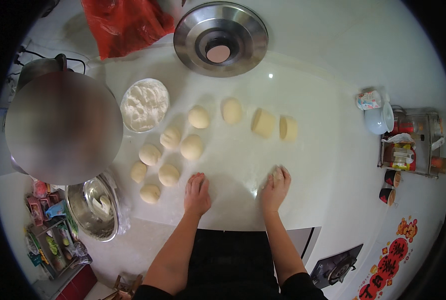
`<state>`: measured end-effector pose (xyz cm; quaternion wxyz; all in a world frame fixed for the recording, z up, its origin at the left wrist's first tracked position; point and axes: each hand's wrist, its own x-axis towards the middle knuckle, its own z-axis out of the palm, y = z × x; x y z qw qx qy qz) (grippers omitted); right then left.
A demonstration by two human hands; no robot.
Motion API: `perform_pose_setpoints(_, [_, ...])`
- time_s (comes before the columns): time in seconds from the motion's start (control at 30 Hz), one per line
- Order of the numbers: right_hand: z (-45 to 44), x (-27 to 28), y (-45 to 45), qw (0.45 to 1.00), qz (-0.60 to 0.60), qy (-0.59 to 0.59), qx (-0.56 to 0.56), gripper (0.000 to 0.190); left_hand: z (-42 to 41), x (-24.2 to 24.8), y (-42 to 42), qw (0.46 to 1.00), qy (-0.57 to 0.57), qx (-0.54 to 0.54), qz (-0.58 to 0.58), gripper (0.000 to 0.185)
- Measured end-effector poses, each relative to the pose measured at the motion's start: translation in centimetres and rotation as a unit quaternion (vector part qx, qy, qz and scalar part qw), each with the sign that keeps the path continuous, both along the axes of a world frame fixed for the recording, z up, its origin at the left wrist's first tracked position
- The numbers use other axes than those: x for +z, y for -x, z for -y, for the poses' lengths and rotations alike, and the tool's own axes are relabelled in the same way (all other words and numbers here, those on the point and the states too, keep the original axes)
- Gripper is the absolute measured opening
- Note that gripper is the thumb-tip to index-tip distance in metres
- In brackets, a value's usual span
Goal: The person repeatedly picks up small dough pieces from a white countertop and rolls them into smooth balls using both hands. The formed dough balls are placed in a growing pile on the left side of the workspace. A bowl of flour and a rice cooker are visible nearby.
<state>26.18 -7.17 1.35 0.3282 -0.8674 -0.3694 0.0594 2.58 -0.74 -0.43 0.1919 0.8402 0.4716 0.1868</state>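
Observation:
My left hand [197, 194] rests palm down on the pale countertop [230, 210], fingers slightly bent, with no object visible in it. Just left of it sit smooth dough balls, the nearest being one dough ball [169, 175]. My right hand [276, 188] lies farther right on the same surface, its floury fingers loosely curled and nothing visible in them. Several more balls spread toward the back, among them a plump dough ball [191, 147] and an oval dough piece [232, 111]. Beyond my right hand stand two cut dough pieces, a thick one [263, 123] and a narrower one [288, 128].
A bowl of flour [145, 105] stands at the back left. Behind are a steel lid [245, 33] and a red plastic bag [121, 30]. A metal basin [93, 210] sits at lower left. A blurred patch hides the left side. A gas hob [337, 266] is lower right.

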Motion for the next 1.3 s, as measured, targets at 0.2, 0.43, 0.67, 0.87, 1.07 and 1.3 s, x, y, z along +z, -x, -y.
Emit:
perform_pose_setpoints(0.2, [-3.3,0.2,6.4,0.958,-0.002,-0.015,0.287,0.038,-0.2,-0.3,-0.1,1.0,-0.013,-0.001,0.009,0.038])
perform_pose_setpoints(0.43, [-2.2,0.9,4.4,0.932,-0.228,0.188,0.209,0.034,-0.2,0.0,-0.1,1.0,-0.013,-0.002,0.008,0.036])
perform_pose_setpoints(0.67, [-5.3,1.9,-0.5,0.918,-0.309,-0.054,0.243,0.025,-0.2,0.3,-0.2,1.0,-0.002,0.01,0.021,0.033])
perform_pose_setpoints(0.87, [-6.1,2.9,-1.5,0.98,0.034,-0.013,0.195,0.03,-0.1,0.1,0.0,1.0,0.0,0.009,0.025,0.034])
perform_pose_setpoints(1.07, [-6.7,3.7,0.4,0.931,-0.013,0.129,0.34,0.034,-0.1,0.1,0.0,0.999,-0.007,0.009,0.03,0.035])
perform_pose_setpoints(1.3, [-8.4,4.4,0.0,0.952,-0.166,0.196,0.165,0.037,-0.1,0.0,0.0,1.0,-0.005,0.003,0.029,0.037])
